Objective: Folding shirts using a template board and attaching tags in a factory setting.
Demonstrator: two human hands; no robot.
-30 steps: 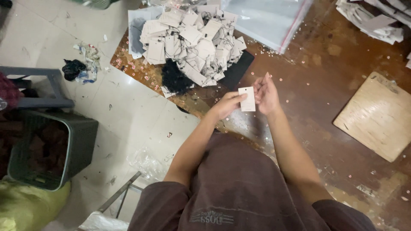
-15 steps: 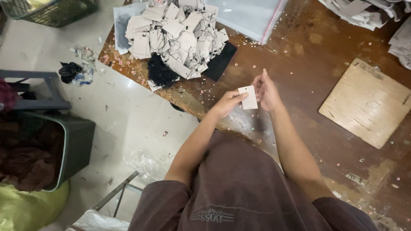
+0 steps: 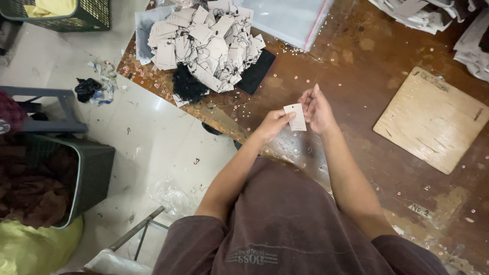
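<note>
Over the near-left edge of the worn brown wooden desk (image 3: 356, 61), the left hand (image 3: 272, 125) and right hand (image 3: 318, 108) met on one small white rectangular card tag (image 3: 296, 116). Left hand: fingers curled nearly closed, thumb and forefinger pinching the tag's lower left side. Right hand: half open, fingers extended upward, thumb side touching the tag's right edge; whether it truly gripped the tag or only steadied it could not be told. The tag stood upright, held clear above the desk surface. Toward the far-left corner of the desk: a heap of similar white card tags with black strings (image 3: 204, 40), resting partly on a flat black rectangular object (image 3: 257, 71), with a tangle of black cord (image 3: 186, 86) at the heap's near side. Toward the right edge: a pale square wooden board (image 3: 433, 119). Small pinkish ring-shaped eyelets (image 3: 244, 109) lay scattered across the desk. On the floor to the left: a dark plastic basket of dark cloth (image 3: 56, 178). Risk, as judged: the light two-finger pinch might let the tag slip and drop to the floor, since it was held right at the desk edge; loose eyelets near that edge could be brushed off by a forearm.
</note>
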